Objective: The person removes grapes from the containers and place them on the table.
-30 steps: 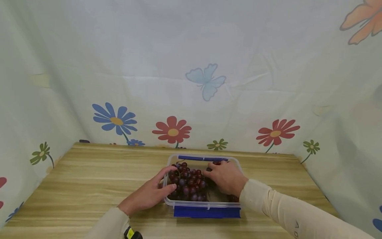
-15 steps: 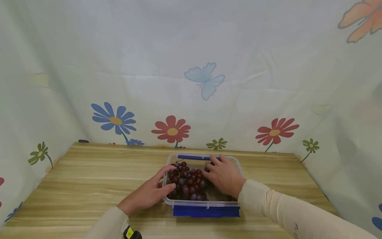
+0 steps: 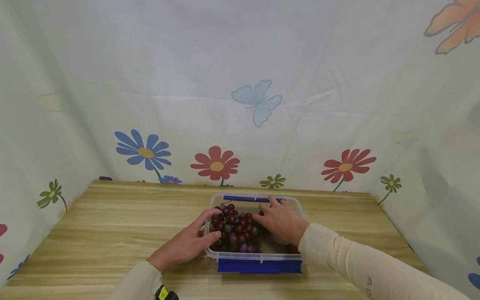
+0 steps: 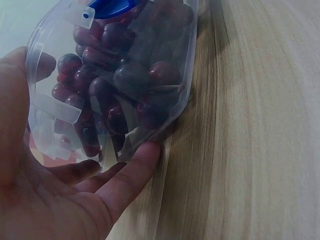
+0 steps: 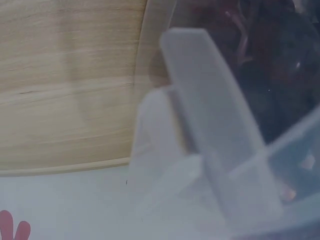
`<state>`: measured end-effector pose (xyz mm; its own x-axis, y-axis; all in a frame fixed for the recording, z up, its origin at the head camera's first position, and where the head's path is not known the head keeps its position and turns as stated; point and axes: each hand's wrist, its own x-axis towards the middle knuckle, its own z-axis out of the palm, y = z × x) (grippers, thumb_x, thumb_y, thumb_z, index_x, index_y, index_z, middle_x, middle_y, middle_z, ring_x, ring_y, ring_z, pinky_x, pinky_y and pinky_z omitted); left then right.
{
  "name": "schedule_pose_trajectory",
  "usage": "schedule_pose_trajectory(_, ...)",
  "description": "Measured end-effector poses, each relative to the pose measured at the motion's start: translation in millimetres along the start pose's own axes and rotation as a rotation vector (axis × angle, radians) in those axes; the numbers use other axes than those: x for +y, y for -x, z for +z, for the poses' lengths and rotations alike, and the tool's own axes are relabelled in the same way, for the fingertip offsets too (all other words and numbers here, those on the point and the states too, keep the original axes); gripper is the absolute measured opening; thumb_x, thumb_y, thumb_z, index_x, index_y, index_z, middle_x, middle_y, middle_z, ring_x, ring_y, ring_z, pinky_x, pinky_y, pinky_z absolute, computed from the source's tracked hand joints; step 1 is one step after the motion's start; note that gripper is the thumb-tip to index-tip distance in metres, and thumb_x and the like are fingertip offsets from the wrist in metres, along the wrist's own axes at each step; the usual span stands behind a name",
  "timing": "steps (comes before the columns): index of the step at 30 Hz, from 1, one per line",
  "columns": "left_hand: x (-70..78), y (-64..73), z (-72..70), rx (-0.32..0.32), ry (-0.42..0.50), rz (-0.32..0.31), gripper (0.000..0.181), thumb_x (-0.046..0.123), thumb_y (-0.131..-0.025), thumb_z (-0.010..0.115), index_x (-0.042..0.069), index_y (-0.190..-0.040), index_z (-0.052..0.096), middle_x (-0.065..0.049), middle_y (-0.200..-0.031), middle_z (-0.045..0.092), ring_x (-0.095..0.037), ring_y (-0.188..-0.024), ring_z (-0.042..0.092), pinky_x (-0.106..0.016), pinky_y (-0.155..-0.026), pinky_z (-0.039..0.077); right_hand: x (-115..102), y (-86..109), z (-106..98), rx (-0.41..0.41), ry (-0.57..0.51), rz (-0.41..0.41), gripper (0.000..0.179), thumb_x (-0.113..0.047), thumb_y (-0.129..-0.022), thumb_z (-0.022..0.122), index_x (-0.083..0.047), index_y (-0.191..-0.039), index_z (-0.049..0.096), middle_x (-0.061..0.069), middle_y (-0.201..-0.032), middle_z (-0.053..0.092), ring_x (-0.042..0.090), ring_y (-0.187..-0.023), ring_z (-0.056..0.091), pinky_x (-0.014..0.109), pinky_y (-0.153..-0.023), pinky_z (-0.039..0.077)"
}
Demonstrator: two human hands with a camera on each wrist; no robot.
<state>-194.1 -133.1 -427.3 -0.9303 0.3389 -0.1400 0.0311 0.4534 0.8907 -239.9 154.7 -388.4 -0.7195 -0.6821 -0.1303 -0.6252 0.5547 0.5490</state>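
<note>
A clear plastic food container (image 3: 240,255) with blue clips holds bunches of dark red grapes (image 3: 238,228). My left hand (image 3: 185,243) grips its left end; in the left wrist view the thumb hooks over the rim and the fingers (image 4: 132,175) lie along the outer wall. My right hand (image 3: 284,221) reaches inside at the right, fingers spread over grapes near the far wall and largely covering them. Beside it, the bunch on the left lies in plain sight. The right wrist view shows a blurred translucent side clip (image 5: 215,120) and dark grapes behind the wall, but not the hand.
The container stands on a wood-grain table (image 3: 123,225), near its back edge. A white cloth (image 3: 180,75) printed with flowers and butterflies surrounds the table at the back and sides. A dark band with a yellow patch (image 3: 163,293) is on the left wrist.
My right hand's fingers have lifted and spread towards the far rim, shifting slightly over the grapes. My left hand and the container have stayed put.
</note>
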Motion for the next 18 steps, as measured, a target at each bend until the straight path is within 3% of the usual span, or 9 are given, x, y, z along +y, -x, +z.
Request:
schedule_pose_trajectory(6, 0.3, -0.4, -1.4, 0.000, 0.001, -0.005, 0.052, 0.049, -0.102, 0.064, 0.052, -0.148, 0.040, -0.010, -0.169, 0.033, -0.047, -0.141, 0.052, -0.058, -0.099, 0.053, -1.7, -0.2, -0.1, -0.007, -0.012, 0.003, 0.066, -0.032, -0.086, 0.085, -0.034, -0.145, 0.056, 0.000, -0.136, 0.063, 0.032, -0.115, 0.061, 0.047, -0.079, 0.061)
schedule_pose_trajectory(13, 0.1, -1.2, -0.5, -0.011, 0.004, 0.005, 0.052, 0.048, -0.102, 0.063, 0.050, -0.149, 0.039, -0.011, -0.169, 0.032, -0.048, -0.142, 0.051, -0.052, -0.094, 0.054, -0.9, -0.4, 4.0, 0.003, -0.023, 0.017, 0.066, -0.032, -0.084, 0.087, -0.036, -0.143, 0.058, 0.001, -0.138, 0.061, 0.032, -0.121, 0.059, 0.047, -0.088, 0.058)
schedule_pose_trajectory(18, 0.7, -0.9, 0.1, -0.003, 0.003, -0.004, 0.052, 0.048, -0.102, 0.063, 0.051, -0.148, 0.040, -0.011, -0.168, 0.034, -0.048, -0.141, 0.052, -0.053, -0.094, 0.055, -1.9, 1.0, 5.7, 0.013, -0.035, -0.004, 0.064, -0.029, -0.086, 0.085, -0.032, -0.143, 0.057, 0.003, -0.139, 0.059, 0.032, -0.119, 0.059, 0.049, -0.084, 0.059)
